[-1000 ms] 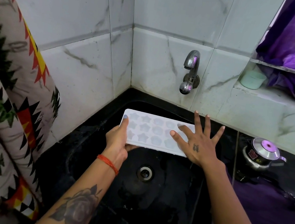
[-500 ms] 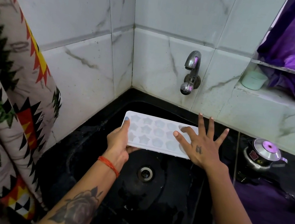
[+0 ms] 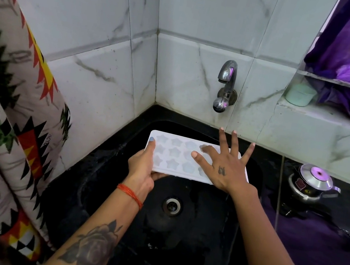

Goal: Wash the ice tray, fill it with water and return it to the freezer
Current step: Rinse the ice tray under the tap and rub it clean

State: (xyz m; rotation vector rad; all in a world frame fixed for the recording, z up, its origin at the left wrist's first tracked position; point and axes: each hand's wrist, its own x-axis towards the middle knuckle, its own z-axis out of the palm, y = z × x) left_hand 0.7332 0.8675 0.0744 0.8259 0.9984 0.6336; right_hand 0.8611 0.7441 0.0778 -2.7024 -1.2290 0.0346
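Over the black sink (image 3: 113,182), just below the tap (image 3: 225,85) at twelve o'clock, the white ice tray (image 3: 174,155) is held level above the basin, with the drain (image 3: 172,206) showing under its near edge at six o'clock. At the tray's nine o'clock end the left hand (image 3: 143,168) grasps the short edge, thumb on top of the rim and fingers curled underneath. Toward three o'clock the right hand (image 3: 225,164) lies spread and flat across the moulds, fingers straight, pressing or rubbing and not gripping. No water can be seen running from the tap, so I judge this to be the washing stage, with filling and the freezer both left to do. Star and rounded moulds in thin pale plastic suggest a light tray, probably a little flexible, likely to twist if carried by one corner. Wet plastic will be slippery, so a thumb-over-rim hold at each short end looks the safest, keeping the tray flat. Once filled it should be noticeably heavier, and any tilt would spill water from the shallow moulds. Off at three o'clock a small steel pot (image 3: 311,182) stands on the dark counter (image 3: 339,231), and a pale green cup (image 3: 300,94) sits on the ledge (image 3: 334,127) at two o'clock, both well apart from the tray.
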